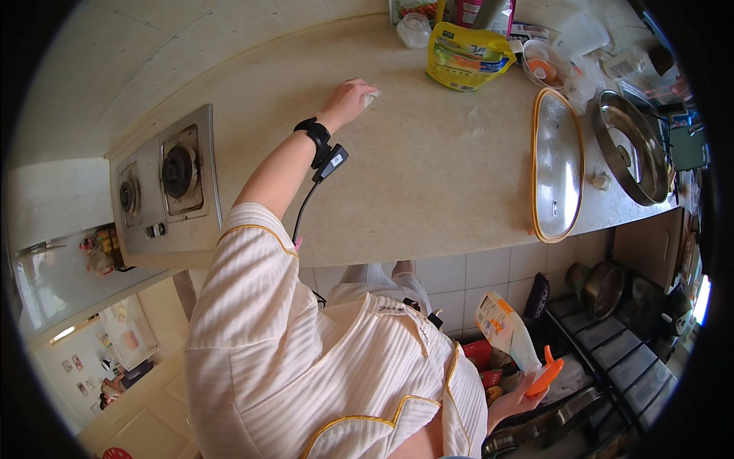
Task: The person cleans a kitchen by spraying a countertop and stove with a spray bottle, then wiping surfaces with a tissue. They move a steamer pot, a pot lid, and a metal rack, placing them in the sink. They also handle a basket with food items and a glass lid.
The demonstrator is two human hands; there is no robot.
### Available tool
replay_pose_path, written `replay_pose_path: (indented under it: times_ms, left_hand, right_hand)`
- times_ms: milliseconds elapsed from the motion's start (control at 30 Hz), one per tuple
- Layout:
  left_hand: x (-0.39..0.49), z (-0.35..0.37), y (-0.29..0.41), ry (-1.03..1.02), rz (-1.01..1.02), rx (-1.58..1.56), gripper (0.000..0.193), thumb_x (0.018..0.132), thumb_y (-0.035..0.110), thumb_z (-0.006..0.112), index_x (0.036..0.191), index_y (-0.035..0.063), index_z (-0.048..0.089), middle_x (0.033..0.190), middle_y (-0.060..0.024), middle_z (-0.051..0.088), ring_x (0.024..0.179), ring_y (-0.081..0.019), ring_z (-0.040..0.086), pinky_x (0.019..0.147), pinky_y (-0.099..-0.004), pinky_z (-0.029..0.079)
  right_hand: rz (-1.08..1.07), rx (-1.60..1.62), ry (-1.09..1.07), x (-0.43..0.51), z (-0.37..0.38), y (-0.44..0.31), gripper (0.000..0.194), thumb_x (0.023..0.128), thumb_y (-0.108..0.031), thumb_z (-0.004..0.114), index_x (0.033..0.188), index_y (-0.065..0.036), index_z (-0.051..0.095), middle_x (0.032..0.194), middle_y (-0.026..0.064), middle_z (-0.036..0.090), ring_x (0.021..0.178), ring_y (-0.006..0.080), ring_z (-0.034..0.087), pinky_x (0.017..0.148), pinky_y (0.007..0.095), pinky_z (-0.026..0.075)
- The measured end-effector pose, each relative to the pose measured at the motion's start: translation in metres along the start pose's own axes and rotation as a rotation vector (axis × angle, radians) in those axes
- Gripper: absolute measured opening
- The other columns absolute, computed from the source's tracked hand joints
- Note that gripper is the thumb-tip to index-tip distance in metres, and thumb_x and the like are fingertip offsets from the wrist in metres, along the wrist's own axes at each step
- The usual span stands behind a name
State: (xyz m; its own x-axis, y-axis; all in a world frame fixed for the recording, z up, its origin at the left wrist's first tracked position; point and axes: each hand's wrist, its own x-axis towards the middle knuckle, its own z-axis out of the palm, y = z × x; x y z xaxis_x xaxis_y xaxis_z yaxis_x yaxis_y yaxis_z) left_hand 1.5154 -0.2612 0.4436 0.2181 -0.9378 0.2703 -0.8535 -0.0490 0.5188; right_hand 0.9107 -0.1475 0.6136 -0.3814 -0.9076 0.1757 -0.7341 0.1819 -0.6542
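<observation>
My left hand (347,102), with a black band and a cabled device at the wrist, reaches across the beige countertop (401,183). Its fingers are closed on a small crumpled whitish wipe (371,97) at the counter surface; most of the wipe is hidden. Low at the right, beside my body, my right hand (519,397) grips a spray bottle (504,330) by its neck below the orange trigger head (546,373). The bottle is tilted and bears a printed label. A faint clear patch (477,120), film or liquid, lies to the right of my left hand.
A gas stove (172,172) is at left. A yellow pouch (467,57), clear jar (414,31) and plastic bowl (545,64) stand at the back right. Nearer are a gold-rimmed glass lid (557,166) at the counter edge and a steel pan (631,149). A black rack (619,350) stands below right.
</observation>
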Motion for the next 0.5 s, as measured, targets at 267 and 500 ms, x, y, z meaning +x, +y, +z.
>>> replay_pose_path:
  times_ms: [267,500]
  left_hand:
    - [0.005,-0.014,-0.002,-0.207,-0.034,0.016,0.034,0.069,0.0,0.051,0.101,0.0036,0.062,0.094,-0.0156,0.059,0.084,-0.0311,0.057,0.074,-0.0359,0.046]
    - [0.0,-0.008,-0.003,-0.225,-0.205,0.205,0.021,0.067,0.007,0.057,0.086,0.0049,0.064,0.084,-0.0165,0.06,0.083,-0.0328,0.057,0.072,-0.0399,0.045]
  right_hand:
    - [0.009,0.02,-0.008,0.004,0.002,-0.008,0.035,0.084,-0.021,0.057,0.113,-0.003,0.048,0.1,0.0112,0.054,0.092,0.0196,0.056,0.08,0.0303,0.048]
    - [-0.032,0.024,0.002,0.004,0.003,-0.003,0.039,0.084,-0.025,0.058,0.113,0.0,0.049,0.106,0.0134,0.054,0.094,0.0226,0.057,0.077,0.0288,0.05]
